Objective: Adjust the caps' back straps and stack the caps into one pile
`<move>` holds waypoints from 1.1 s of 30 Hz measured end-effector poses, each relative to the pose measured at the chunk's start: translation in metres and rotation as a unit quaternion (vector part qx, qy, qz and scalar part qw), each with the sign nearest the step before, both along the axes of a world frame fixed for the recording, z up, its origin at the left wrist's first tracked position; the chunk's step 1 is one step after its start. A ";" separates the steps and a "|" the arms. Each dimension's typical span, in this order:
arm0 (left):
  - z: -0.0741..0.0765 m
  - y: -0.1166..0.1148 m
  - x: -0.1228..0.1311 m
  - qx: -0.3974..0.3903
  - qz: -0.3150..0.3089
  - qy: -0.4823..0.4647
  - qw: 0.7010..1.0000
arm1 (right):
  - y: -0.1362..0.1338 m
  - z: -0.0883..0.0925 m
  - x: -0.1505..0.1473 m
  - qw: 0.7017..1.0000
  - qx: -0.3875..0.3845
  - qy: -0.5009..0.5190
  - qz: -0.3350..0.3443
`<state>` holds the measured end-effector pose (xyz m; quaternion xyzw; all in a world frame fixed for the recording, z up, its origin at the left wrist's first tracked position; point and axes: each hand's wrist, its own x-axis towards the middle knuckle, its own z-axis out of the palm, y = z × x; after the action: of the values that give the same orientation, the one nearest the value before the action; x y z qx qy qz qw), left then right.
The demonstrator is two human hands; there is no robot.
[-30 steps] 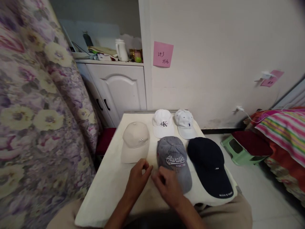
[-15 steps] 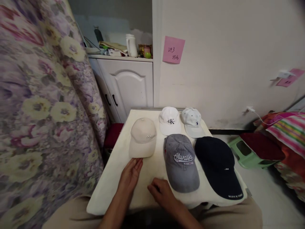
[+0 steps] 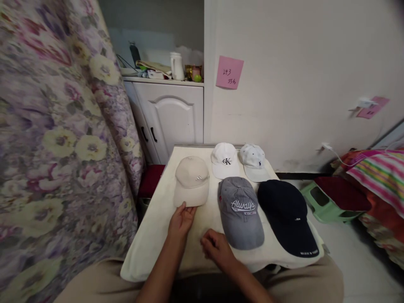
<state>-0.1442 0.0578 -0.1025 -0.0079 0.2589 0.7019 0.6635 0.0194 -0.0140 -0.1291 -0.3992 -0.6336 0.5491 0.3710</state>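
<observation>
A beige baseball cap (image 3: 191,179) with a small logo sits at the left of the cloth-covered table, its brim toward me. My left hand (image 3: 181,222) pinches the front edge of that brim, thumb at the edge and fingers underneath. To its right, my right hand (image 3: 217,248) hovers or rests low over the cloth, fingers loosely curled with nothing visible in them. The nearest cap to it is a grey one (image 3: 241,214) with "Always" lettering, which it does not grip. Farther right lies a dark navy cap (image 3: 285,214) with a long brim.
Behind the grey cap are a white cap (image 3: 225,160) with "CK" and a pale blue cap (image 3: 254,162). A flowered curtain (image 3: 63,168) hangs at the left. A white cabinet (image 3: 176,118) and wall stand behind the table (image 3: 148,248); a green stool (image 3: 322,202) is at the right.
My left thumb has come up to the beige cap's brim, where before the fingers lay just under it with the palm upturned. My right hand stays curled.
</observation>
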 end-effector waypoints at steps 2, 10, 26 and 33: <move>-0.001 -0.012 0.000 0.000 0.008 0.004 1.000 | 0.002 0.002 0.000 0.999 -0.028 0.036 -0.007; 0.002 -0.089 0.001 -0.010 -0.006 0.036 0.999 | 0.020 0.036 0.002 0.955 -0.100 0.259 -0.102; -0.005 -0.140 0.004 0.098 -0.173 0.213 0.957 | 0.007 0.088 0.046 0.829 -0.180 0.496 -0.184; 0.039 -0.124 0.002 0.053 -0.171 0.332 0.926 | -0.004 0.096 0.065 0.870 -0.112 0.454 -0.155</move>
<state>-0.1419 -0.0666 -0.0634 0.3055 0.4240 0.5533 0.6486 0.0842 -0.0183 -0.0335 -0.2379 -0.2598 0.6726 0.6508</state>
